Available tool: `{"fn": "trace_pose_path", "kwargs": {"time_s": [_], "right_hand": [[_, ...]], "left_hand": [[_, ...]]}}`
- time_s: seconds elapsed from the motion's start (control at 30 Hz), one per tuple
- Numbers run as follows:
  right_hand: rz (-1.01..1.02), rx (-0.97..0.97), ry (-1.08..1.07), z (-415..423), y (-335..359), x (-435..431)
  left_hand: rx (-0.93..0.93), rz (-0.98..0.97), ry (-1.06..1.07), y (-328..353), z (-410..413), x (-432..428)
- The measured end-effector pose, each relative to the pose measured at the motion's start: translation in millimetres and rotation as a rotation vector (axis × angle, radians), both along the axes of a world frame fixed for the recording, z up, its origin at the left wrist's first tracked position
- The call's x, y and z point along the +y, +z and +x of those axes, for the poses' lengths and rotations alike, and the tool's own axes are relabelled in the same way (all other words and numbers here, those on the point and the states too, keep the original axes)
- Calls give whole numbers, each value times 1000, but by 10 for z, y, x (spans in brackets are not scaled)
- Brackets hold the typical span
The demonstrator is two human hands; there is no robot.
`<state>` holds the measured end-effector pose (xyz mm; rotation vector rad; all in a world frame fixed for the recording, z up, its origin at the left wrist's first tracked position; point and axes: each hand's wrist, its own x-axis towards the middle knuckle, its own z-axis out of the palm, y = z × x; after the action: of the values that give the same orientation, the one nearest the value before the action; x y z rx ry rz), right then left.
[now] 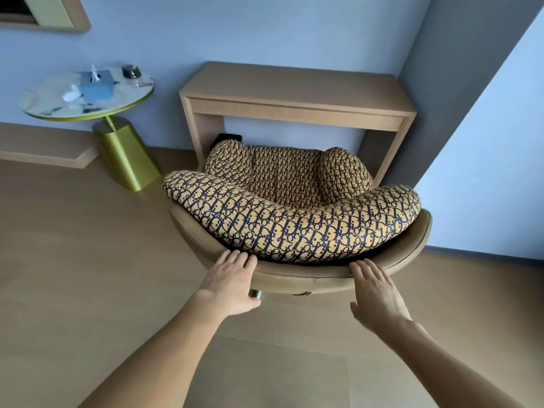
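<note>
A tan leather armchair [297, 278] with patterned yellow and dark blue cushions [294, 228] stands with its seat tucked under a light wooden desk [294, 95]. I see the chair from behind its backrest. My left hand [232, 284] lies flat on the back rim at the left, fingers straight and touching the edge below the cushion. My right hand [376, 293] lies flat on the rim at the right, fingers straight as well. Neither hand holds anything.
A round marble-topped side table [53, 104] on a gold base [126, 154] stands left of the desk, carrying a blue tissue box [97, 85] and a dark small object [131, 71]. Walls close in behind and at the right. Wooden floor spreads at the left and behind me.
</note>
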<state>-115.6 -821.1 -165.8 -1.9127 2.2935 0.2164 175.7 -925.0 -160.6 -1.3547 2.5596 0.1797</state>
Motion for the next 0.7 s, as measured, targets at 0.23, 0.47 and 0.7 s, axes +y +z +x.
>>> {"fn": "trace_pose_path", "kwargs": {"time_s": [0.23, 0.47, 0.7], "right_hand": [[120, -30, -98, 631, 307, -24], [-5, -160, 93, 1834, 173, -379], [-93, -222, 202, 2442, 357, -912]], "left_hand": [[15, 122, -80, 166, 130, -27], [233, 327, -175, 313, 571, -248], [210, 120, 87, 449, 1581, -701]]}}
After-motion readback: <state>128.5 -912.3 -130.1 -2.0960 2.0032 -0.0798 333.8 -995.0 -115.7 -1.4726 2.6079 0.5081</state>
